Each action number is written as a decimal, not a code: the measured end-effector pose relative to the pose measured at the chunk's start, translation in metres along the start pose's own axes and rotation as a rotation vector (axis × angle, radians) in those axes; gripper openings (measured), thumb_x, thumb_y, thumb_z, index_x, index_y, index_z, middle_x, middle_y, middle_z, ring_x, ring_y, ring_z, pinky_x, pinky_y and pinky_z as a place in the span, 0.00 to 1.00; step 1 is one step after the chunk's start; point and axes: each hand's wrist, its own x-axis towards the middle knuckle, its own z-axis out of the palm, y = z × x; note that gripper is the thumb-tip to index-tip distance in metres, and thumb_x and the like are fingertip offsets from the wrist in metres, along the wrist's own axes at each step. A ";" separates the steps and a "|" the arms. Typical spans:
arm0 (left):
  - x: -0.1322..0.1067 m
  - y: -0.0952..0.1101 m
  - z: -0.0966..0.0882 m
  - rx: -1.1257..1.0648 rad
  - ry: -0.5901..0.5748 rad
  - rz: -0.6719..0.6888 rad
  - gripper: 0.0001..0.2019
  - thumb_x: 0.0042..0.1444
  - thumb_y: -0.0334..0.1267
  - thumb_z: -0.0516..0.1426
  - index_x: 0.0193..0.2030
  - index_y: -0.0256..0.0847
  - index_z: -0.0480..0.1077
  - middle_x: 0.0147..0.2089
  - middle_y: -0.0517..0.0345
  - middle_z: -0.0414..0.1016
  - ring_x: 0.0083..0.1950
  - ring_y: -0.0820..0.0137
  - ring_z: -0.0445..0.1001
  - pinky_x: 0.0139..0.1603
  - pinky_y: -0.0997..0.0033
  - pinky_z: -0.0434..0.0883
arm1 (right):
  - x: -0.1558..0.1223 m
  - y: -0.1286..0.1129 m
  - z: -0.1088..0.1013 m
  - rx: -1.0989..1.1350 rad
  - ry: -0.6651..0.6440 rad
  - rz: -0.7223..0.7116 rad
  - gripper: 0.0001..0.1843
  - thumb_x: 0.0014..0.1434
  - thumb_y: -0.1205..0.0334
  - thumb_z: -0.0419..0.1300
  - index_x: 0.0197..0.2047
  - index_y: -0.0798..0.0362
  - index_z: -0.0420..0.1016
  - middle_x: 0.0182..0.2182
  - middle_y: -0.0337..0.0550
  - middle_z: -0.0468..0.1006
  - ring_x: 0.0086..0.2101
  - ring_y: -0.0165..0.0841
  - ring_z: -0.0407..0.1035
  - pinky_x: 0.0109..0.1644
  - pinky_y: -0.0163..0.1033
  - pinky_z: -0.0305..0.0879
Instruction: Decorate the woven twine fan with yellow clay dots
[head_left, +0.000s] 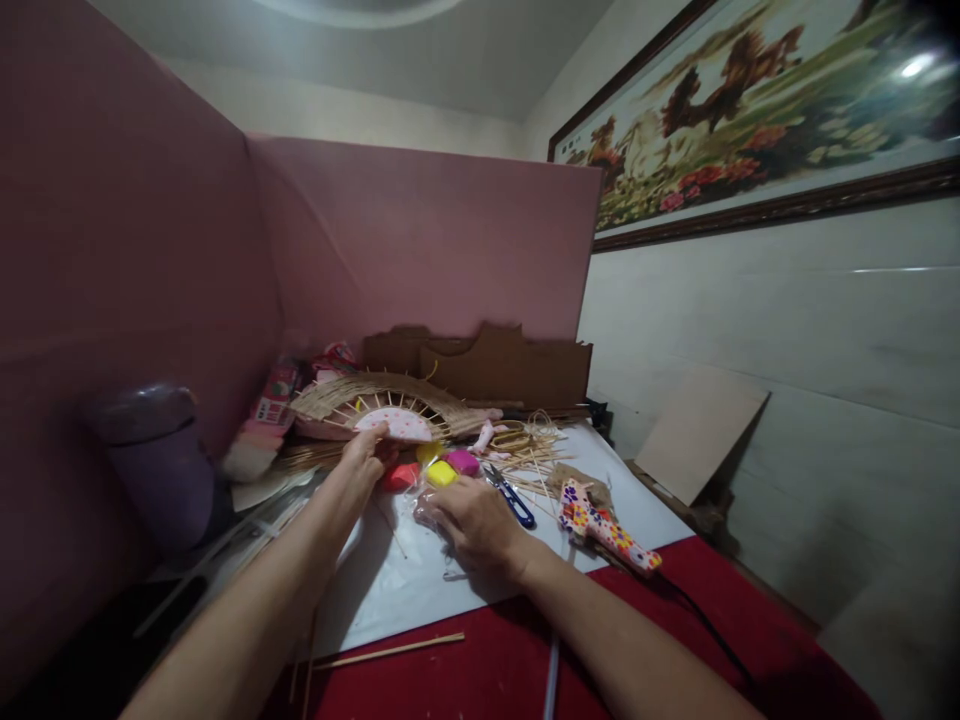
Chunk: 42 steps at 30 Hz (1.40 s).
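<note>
A semicircular hand fan [397,424] stands at the back of the white sheet, with a woven straw band, thin ribs and a white, pink-spotted base. My left hand [367,456] is closed with thumb and fingers on the lower edge of that base. My right hand [480,522] curls over a clear plastic packet [427,508] with something brownish in it; its fingertips are partly hidden. Just beyond it lie lumps that look like modelling clay: red [401,477], yellow [442,473] and magenta [463,461]. Blue-handled thread snips [514,500] lie right of my right hand.
A flower-patterned glue gun [607,528] with a black cord lies at the right. Thin sticks [525,462] are scattered behind the snips, and others [397,650] lie on the red cloth [480,670]. Cardboard [510,375] stands behind; a purple lidded container [154,470] is at the left.
</note>
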 end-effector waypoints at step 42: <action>-0.119 -0.035 -0.017 -0.294 -0.359 0.082 0.12 0.58 0.21 0.49 0.40 0.32 0.72 0.30 0.50 0.77 0.33 0.68 0.78 0.40 0.64 0.77 | 0.014 0.001 -0.014 1.483 0.825 0.447 0.18 0.50 0.49 0.64 0.28 0.52 0.61 0.15 0.27 0.60 0.14 0.20 0.49 0.14 0.26 0.47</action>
